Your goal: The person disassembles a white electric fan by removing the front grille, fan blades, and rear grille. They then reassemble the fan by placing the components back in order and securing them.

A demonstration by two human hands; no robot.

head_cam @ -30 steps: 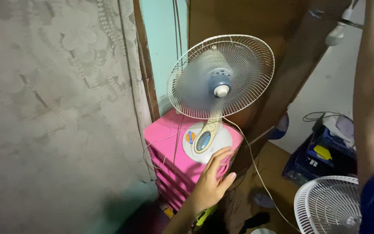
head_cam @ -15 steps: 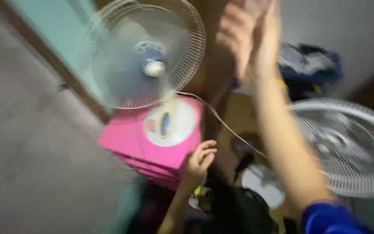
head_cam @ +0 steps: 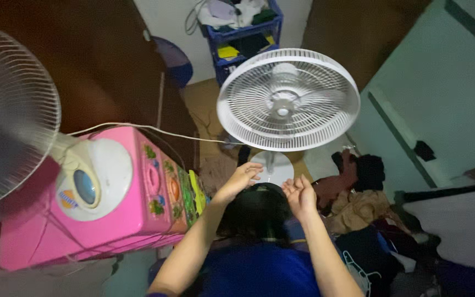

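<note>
Your right hand [head_cam: 300, 193] has dropped from up high, both hands loose, empty, left hand [head_cam: 241, 179] by round white plastic standing fan [head_cam: 288, 99], pink plastic drawer box [head_cam: 103, 214] beside.

At left, a pink drawer unit [head_cam: 111, 220] carries a desk fan [head_cam: 86, 179]. On the floor [head_cam: 204, 104], centre, stands a white fan [head_cam: 288, 99]; clothes [head_cam: 358, 206] lie lower right.

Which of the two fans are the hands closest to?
The white fan standing on the floor in the middle: both the left hand and right hand hover by its round base. The other fan sits on the pink drawer unit at left.
</note>
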